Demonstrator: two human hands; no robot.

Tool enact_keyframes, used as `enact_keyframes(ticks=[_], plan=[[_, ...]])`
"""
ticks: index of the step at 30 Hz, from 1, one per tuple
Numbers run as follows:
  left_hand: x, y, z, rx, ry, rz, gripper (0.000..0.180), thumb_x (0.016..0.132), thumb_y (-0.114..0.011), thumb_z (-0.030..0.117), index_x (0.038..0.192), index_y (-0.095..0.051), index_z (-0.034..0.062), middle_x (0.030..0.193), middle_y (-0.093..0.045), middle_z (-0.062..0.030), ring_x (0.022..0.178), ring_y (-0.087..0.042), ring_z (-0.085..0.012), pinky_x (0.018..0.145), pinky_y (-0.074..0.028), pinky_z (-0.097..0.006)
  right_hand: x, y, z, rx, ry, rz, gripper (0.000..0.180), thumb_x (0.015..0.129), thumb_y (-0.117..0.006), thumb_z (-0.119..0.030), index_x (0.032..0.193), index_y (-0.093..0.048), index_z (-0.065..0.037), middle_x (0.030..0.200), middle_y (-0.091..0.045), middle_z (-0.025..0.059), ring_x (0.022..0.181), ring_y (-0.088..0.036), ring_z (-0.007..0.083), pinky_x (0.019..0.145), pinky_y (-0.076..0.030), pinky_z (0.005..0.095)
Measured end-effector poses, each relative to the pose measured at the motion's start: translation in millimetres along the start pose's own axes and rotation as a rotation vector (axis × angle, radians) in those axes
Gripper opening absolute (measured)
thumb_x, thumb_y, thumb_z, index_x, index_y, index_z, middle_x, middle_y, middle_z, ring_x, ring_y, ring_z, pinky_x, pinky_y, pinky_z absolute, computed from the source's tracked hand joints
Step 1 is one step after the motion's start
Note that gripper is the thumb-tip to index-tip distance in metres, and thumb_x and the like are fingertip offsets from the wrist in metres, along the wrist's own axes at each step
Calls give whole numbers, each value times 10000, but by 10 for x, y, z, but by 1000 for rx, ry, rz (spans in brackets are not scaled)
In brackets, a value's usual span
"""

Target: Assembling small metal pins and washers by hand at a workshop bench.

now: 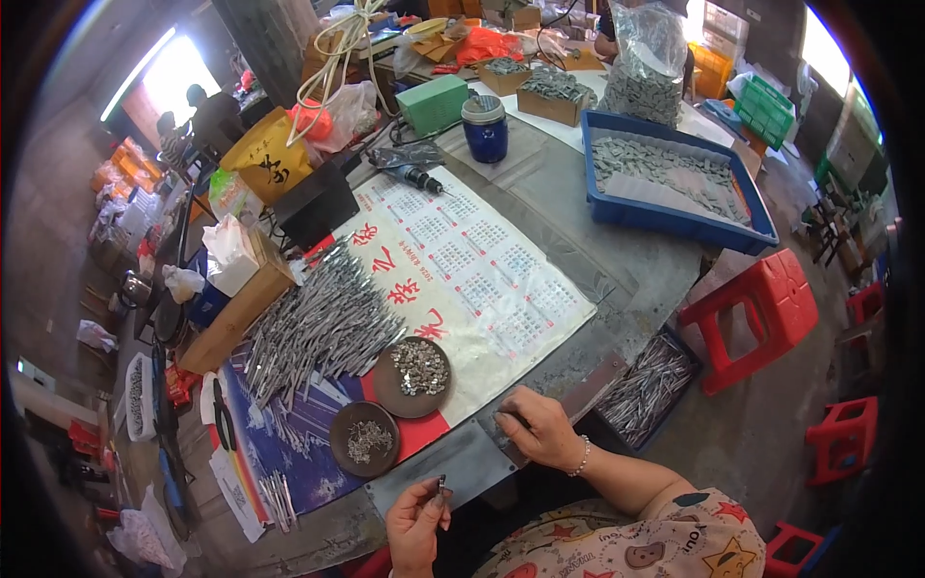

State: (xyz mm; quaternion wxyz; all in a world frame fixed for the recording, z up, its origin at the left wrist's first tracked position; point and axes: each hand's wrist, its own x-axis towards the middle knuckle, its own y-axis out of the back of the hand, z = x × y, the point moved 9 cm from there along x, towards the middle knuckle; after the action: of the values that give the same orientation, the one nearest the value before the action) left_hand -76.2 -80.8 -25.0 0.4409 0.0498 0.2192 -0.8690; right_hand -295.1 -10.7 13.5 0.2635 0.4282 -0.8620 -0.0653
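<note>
My left hand [418, 525] is closed at the table's near edge, thumb and fingertips pinching a small dark metal piece [441, 483]. My right hand [544, 430] rests at the table edge by a metal plate [496, 443], its fingers curled; whatever they hold, if anything, is hidden. Ahead of my left hand stand two round brown dishes. The nearer dish [337, 453] has tiny silvery parts [368, 443] in it, and the farther dish [385, 397] contains small shiny metal pieces [421, 368]. Beyond them lies a large heap of thin grey metal strips [313, 323].
A calendar sheet [482, 260] covers the table's middle, with a rotary hand tool [419, 179] on it. A blue tray [674, 226] of grey pieces and a blue jar [485, 130] stand behind. Right of my right hand are a bin of metal strips [646, 390] and a red stool [756, 303].
</note>
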Motion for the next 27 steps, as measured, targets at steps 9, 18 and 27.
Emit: enact_keyframes(ticks=[9, 18, 27], plan=[[-41, 45, -30, -38, -6, -33, 238, 886, -555, -3, 1122, -560, -34, 945, -634, -127, 647, -539, -109, 530, -426, -215, 32, -5, -7, -19, -2, -13, 134, 836, -606, -120, 842, -547, 0, 763, -522, 162, 689, -550, 346, 607, -443, 383], [-154, 185, 62, -40, -58, 27, 219, 904, -529, 6, 1112, -569, -45, 938, -628, -134, 656, -544, -111, 537, -432, -216, 25, -14, -23, -34, 5, -18, 126, 839, -603, -119, 851, -555, -3, 768, -534, 160, 701, -559, 347, 608, -447, 383], [-250, 266, 36, 78, -24, 58, 216, 894, -544, 5, 1102, -579, -46, 922, -630, -96, 683, -547, -98, 566, -441, -213, -28, -80, -8, -63, 11, -40, 138, 823, -615, -122, 830, -542, -5, 744, -521, 174, 697, -552, 365, 604, -441, 399]])
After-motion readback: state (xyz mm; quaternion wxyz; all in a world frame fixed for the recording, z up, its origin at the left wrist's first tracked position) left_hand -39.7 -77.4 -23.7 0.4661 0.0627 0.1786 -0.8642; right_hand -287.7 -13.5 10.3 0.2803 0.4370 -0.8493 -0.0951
